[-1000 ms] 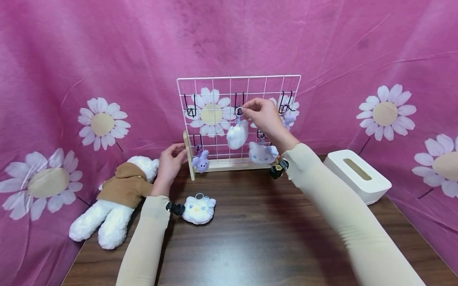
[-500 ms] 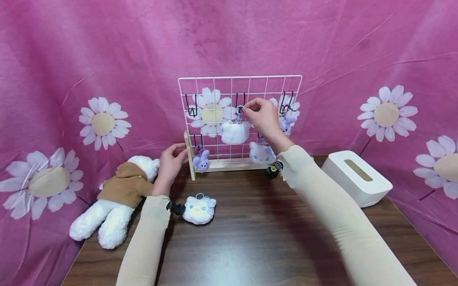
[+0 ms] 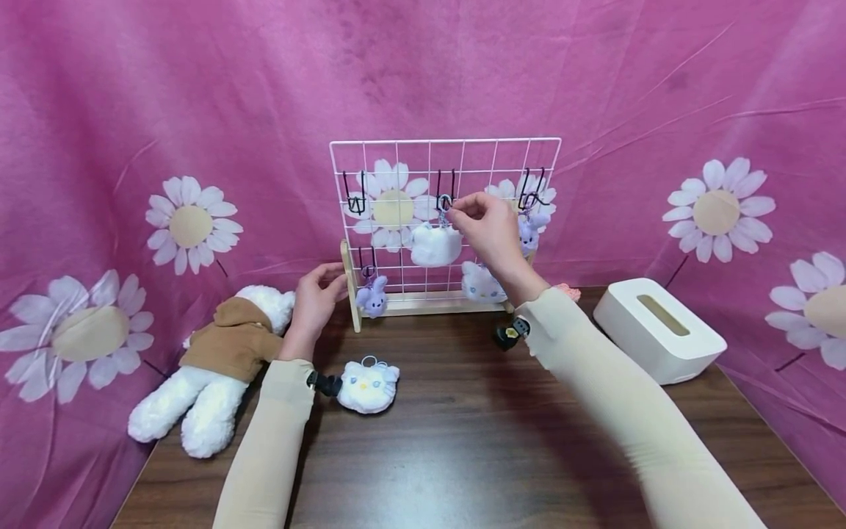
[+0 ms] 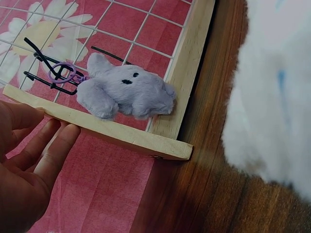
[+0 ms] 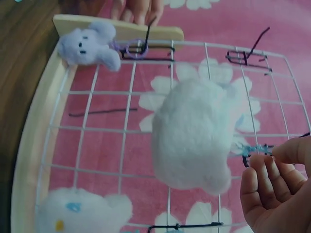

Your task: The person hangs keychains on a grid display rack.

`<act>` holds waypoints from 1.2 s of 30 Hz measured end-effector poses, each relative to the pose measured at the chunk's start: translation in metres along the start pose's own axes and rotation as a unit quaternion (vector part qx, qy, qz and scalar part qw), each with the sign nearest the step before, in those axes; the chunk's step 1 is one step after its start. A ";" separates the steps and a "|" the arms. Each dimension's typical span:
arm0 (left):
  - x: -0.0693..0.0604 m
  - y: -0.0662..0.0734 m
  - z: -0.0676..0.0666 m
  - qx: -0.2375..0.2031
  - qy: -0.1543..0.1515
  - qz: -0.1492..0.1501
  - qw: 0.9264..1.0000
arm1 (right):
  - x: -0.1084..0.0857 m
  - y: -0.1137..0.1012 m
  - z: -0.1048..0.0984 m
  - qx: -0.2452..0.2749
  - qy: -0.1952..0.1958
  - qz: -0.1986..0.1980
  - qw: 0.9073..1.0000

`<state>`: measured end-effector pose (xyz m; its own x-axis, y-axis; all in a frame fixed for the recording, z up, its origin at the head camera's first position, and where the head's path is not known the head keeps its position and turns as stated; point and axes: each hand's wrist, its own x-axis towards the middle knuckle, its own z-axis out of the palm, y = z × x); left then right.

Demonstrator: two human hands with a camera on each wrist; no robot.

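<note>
My right hand (image 3: 489, 231) pinches the light-blue ring and chain of a white plush keychain (image 3: 436, 246) at the rack's upper middle hook (image 3: 438, 198). The plush hangs with its blank back towards me; whether its ring is over the hook I cannot tell. In the right wrist view, thumb and index finger meet at the chain (image 5: 257, 149). My left hand (image 3: 315, 301) rests straight fingertips (image 4: 70, 133) on the wooden side post (image 4: 112, 128) of the white wire rack (image 3: 429, 141). Just inside that post a purple bunny keychain (image 4: 129, 87) hangs on a lower hook.
A white cat keychain (image 3: 367, 387) lies on the table by my left wrist. Another cat keychain (image 3: 481, 285) hangs low right, a purple bunny (image 3: 529, 234) upper right. The upper left hook (image 3: 355, 202) holds nothing. A dressed plush toy (image 3: 228, 345) lies left; a tissue box (image 3: 661, 330) stands right.
The white plush has turned from side-on to its broad back and hangs by the middle hook. My right hand has dropped slightly, still pinching at the ring. The left hand has stayed put.
</note>
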<state>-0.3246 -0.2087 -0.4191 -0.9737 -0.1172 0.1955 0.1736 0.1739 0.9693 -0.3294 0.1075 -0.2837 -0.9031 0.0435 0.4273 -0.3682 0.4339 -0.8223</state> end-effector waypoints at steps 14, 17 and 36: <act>0.000 0.000 0.001 0.004 0.002 0.002 1.000 | -0.067 0.007 0.046 0.040 -0.036 0.001 0.999; 0.000 0.000 0.001 0.003 0.002 0.001 1.000 | -0.080 0.013 0.062 0.039 -0.067 0.009 0.997; 0.001 0.001 0.000 0.017 0.006 -0.002 1.000 | -0.115 0.056 0.140 0.038 -0.266 0.093 0.959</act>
<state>-0.3251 -0.2088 -0.4175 -0.9724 -0.1295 0.1942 0.1650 0.2072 0.9643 -0.2777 0.0008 -0.4317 -0.9319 -0.3609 0.0353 -0.1869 0.3946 -0.8997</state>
